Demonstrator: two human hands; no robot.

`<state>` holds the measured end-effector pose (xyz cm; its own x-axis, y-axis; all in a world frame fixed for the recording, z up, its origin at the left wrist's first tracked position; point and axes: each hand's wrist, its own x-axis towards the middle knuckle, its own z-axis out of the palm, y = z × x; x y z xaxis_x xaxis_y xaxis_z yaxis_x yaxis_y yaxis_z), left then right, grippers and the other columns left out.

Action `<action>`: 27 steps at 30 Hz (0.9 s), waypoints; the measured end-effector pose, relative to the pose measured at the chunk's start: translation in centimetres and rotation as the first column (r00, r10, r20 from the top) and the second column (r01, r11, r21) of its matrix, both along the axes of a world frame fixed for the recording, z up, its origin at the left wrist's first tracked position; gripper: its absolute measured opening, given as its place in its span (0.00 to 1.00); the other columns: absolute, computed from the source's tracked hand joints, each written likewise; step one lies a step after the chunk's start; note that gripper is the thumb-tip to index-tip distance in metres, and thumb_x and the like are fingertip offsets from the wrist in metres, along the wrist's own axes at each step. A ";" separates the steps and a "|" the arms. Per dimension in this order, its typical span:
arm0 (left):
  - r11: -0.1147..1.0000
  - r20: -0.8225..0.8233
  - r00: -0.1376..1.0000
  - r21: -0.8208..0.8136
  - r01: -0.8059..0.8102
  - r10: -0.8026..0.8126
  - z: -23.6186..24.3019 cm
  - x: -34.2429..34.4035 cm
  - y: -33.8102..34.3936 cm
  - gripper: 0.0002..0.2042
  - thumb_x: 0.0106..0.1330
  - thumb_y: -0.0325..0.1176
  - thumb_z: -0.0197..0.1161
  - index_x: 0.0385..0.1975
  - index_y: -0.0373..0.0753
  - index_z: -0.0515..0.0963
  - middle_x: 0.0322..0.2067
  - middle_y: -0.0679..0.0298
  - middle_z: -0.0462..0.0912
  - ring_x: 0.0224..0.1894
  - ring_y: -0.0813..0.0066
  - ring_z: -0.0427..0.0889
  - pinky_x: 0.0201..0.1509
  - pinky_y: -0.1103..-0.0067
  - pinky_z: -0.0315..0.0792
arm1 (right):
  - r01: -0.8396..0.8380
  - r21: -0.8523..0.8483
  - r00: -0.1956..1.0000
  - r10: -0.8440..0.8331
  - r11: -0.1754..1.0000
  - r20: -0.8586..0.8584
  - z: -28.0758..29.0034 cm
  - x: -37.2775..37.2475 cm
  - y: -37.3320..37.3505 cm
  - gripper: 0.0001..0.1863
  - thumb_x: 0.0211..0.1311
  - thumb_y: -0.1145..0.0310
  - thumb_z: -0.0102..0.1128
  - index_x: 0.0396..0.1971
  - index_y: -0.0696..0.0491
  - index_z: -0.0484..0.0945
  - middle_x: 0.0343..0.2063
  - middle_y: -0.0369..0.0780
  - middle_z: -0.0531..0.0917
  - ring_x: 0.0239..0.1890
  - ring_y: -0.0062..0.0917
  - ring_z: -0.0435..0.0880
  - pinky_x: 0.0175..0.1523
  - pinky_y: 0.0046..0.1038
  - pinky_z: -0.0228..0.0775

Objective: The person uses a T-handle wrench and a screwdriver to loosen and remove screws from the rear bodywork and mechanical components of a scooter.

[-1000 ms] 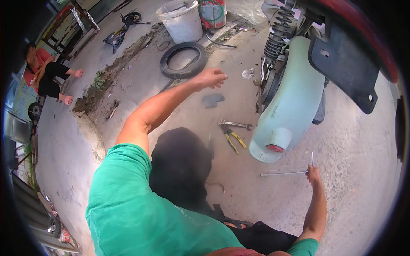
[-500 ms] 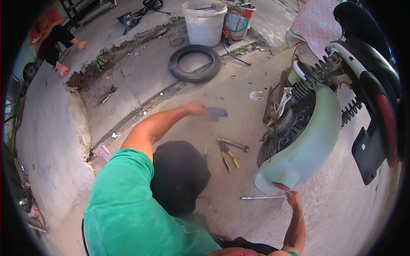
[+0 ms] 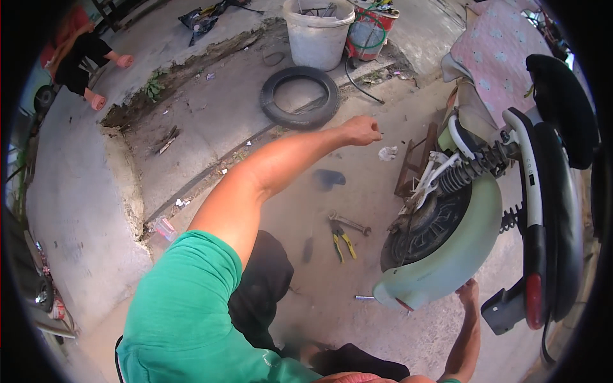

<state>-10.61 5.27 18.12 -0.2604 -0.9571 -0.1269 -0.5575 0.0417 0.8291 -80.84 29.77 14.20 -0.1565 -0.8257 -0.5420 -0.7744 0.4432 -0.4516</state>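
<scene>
My left hand [image 3: 363, 131] is raised over the floor at centre, its fingers pinched together; a tiny dark thing shows at the fingertips, too small to name. My right hand [image 3: 468, 290] is at the lower right edge of the pale green motorbike fender [image 3: 456, 265], its fingers bent against the edge and partly hidden. The fender curves over a black wheel [image 3: 421, 233]. On the floor between my arms lie yellow-handled pliers [image 3: 345, 247], a wrench [image 3: 350, 223] and a dark flat piece [image 3: 330, 179]. A metal rod [image 3: 364, 297] pokes out by the fender's tip.
A loose tyre [image 3: 299, 119] lies ahead, near a white bucket [image 3: 318, 45] and a red-and-white bucket [image 3: 370, 37]. The motorbike's black seat [image 3: 562, 108] and red tail light [image 3: 534, 300] stand at right. A seated person [image 3: 73, 67] is at far left. A broken concrete edge [image 3: 121, 166] runs left.
My left hand has moved right and up, away from the dark flat piece. My right hand has shifted from the fender's tip to its right edge. The fender now covers most of the rod.
</scene>
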 end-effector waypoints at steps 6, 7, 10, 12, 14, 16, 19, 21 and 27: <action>0.969 -0.059 0.968 0.014 0.245 -0.244 6.0 -0.9 7.4 0.20 0.64 0.46 0.66 0.46 0.35 0.82 0.41 0.50 0.87 0.45 0.54 0.86 0.50 0.63 0.77 | 0.335 0.246 0.927 -0.365 0.910 0.086 9.1 2.4 14.5 0.07 0.67 0.63 0.60 0.34 0.51 0.79 0.24 0.38 0.82 0.21 0.24 0.81 0.24 0.26 0.70; 0.970 -0.027 0.972 0.062 0.236 -0.235 6.6 0.3 8.8 0.20 0.64 0.46 0.66 0.46 0.35 0.81 0.41 0.50 0.87 0.45 0.54 0.86 0.50 0.64 0.77 | 0.361 0.308 0.927 -0.374 0.880 -0.018 11.6 4.0 17.8 0.07 0.66 0.64 0.58 0.32 0.51 0.78 0.24 0.38 0.83 0.20 0.25 0.81 0.23 0.28 0.70; 0.970 0.004 1.000 0.242 0.024 -0.026 5.8 8.1 15.7 0.19 0.65 0.46 0.65 0.46 0.37 0.81 0.40 0.51 0.87 0.45 0.55 0.86 0.49 0.65 0.78 | 0.380 0.617 0.920 -0.353 0.689 -0.172 20.1 9.3 26.1 0.09 0.68 0.65 0.55 0.38 0.53 0.80 0.29 0.42 0.87 0.26 0.29 0.87 0.28 0.32 0.76; 0.866 0.110 0.965 0.426 -0.261 0.237 8.1 13.1 21.3 0.18 0.63 0.46 0.67 0.43 0.38 0.82 0.40 0.51 0.87 0.46 0.56 0.86 0.50 0.66 0.78 | 0.479 0.691 0.839 -0.513 0.542 -0.179 25.0 12.1 33.6 0.09 0.67 0.68 0.52 0.34 0.53 0.81 0.26 0.40 0.86 0.23 0.29 0.86 0.25 0.30 0.74; 0.677 0.425 0.832 0.496 -0.544 0.356 2.7 21.4 30.9 0.15 0.62 0.45 0.69 0.39 0.40 0.83 0.38 0.53 0.88 0.45 0.59 0.86 0.51 0.67 0.78 | 0.498 0.737 0.831 -0.494 0.457 -0.255 28.8 15.7 38.9 0.12 0.73 0.61 0.54 0.47 0.52 0.79 0.35 0.44 0.89 0.33 0.34 0.90 0.36 0.35 0.81; 0.497 0.503 0.773 0.593 -0.634 0.386 4.1 27.6 43.9 0.18 0.62 0.48 0.69 0.41 0.40 0.84 0.40 0.52 0.88 0.47 0.51 0.86 0.52 0.63 0.78 | 0.095 0.871 0.930 -0.355 0.483 0.096 31.9 11.3 43.8 0.14 0.74 0.59 0.54 0.49 0.51 0.80 0.41 0.44 0.89 0.40 0.38 0.90 0.42 0.43 0.83; 0.191 0.488 0.769 0.779 -0.597 0.413 11.4 32.2 55.4 0.15 0.66 0.45 0.67 0.38 0.38 0.82 0.28 0.61 0.85 0.28 0.69 0.85 0.37 0.69 0.79 | -0.710 0.535 0.679 0.646 0.458 0.348 35.3 16.7 45.2 0.17 0.73 0.58 0.55 0.50 0.55 0.81 0.44 0.46 0.87 0.46 0.38 0.88 0.50 0.43 0.82; 0.034 0.518 0.793 0.830 -0.556 0.320 16.3 35.4 59.5 0.14 0.68 0.44 0.66 0.41 0.39 0.80 0.27 0.63 0.84 0.26 0.70 0.84 0.28 0.71 0.78 | 0.413 0.866 0.784 -0.595 0.282 -0.180 36.1 24.7 44.2 0.17 0.72 0.59 0.54 0.50 0.55 0.81 0.43 0.45 0.87 0.46 0.37 0.87 0.51 0.40 0.82; -0.050 0.552 0.733 0.810 -0.584 0.397 22.3 38.9 56.1 0.13 0.68 0.42 0.65 0.43 0.39 0.80 0.28 0.62 0.84 0.25 0.70 0.82 0.27 0.70 0.76 | 0.653 0.717 0.598 -0.747 0.245 -0.290 41.5 40.7 27.0 0.06 0.67 0.65 0.57 0.39 0.50 0.78 0.25 0.38 0.81 0.28 0.28 0.84 0.33 0.32 0.74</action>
